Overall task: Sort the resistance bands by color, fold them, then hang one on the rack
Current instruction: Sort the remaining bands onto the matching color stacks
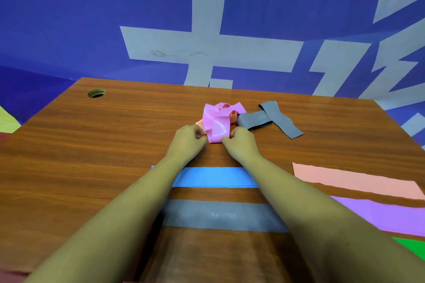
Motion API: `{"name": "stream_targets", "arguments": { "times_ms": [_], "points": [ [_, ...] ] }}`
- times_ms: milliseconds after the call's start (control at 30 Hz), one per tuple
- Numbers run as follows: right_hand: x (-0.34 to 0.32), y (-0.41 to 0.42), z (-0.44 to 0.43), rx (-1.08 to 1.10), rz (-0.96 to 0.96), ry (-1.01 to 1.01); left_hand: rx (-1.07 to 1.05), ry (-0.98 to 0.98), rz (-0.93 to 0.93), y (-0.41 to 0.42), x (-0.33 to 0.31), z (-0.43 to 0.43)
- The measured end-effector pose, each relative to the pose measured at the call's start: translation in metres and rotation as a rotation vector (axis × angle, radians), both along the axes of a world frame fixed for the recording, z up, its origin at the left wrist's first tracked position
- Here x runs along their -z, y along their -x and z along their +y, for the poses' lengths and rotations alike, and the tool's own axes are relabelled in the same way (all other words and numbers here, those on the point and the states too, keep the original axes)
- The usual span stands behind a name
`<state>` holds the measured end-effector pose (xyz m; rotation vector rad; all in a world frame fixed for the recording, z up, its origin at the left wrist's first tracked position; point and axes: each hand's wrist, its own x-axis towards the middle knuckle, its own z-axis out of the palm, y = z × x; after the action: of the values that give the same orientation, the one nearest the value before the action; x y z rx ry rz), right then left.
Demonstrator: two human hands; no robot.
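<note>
Free room and obstructions on the wooden table [96,149]. The left half of the tabletop is bare, save for a cable hole [96,93] at upper left. The centre is occupied by a crumpled pink band [217,125], with a peach band [233,116] tangled into it and a twisted grey band [270,118] touching its right side. The near approach is crossed by both forearms and by a flat blue band [213,177] and a flat grey band [220,215]. The lower right is covered by flat peach [358,181], purple [386,215] and green [411,248] bands. A clear strip is left between the pile and the blue wall [69,30].
</note>
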<state>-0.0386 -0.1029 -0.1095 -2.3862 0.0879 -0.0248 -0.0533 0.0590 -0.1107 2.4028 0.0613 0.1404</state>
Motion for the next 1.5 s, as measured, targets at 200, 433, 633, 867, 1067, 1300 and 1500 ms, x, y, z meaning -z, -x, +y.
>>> {"name": "stream_targets", "arguments": {
  "times_ms": [200, 433, 633, 867, 1067, 1300, 1500],
  "points": [
    [0.016, -0.019, 0.004, 0.142, 0.095, -0.164, -0.047, 0.029, 0.028, -0.019, 0.017, -0.012],
    [-0.022, -0.005, -0.006, 0.037, -0.1, -0.389, 0.035, 0.62, 0.013, -0.01, -0.006, -0.013],
    [-0.111, 0.017, -0.011, -0.07, -0.292, -0.577, 0.168, 0.704, -0.232, 0.007, -0.083, -0.015],
    [-0.203, 0.052, -0.018, -0.134, -0.395, -0.634, 0.334, 0.56, -0.328, 0.043, -0.159, -0.021],
    [-0.239, 0.089, -0.027, -0.15, -0.353, -0.739, 0.307, 0.645, -0.37, 0.076, -0.196, -0.031],
    [-0.232, 0.132, -0.045, -0.324, 0.071, -0.859, 0.225, 0.754, -0.382, 0.097, -0.24, -0.036],
    [-0.234, 0.155, -0.051, -0.344, -0.062, -0.798, 0.259, 0.865, -0.169, 0.12, -0.249, -0.041]
  ]
}}
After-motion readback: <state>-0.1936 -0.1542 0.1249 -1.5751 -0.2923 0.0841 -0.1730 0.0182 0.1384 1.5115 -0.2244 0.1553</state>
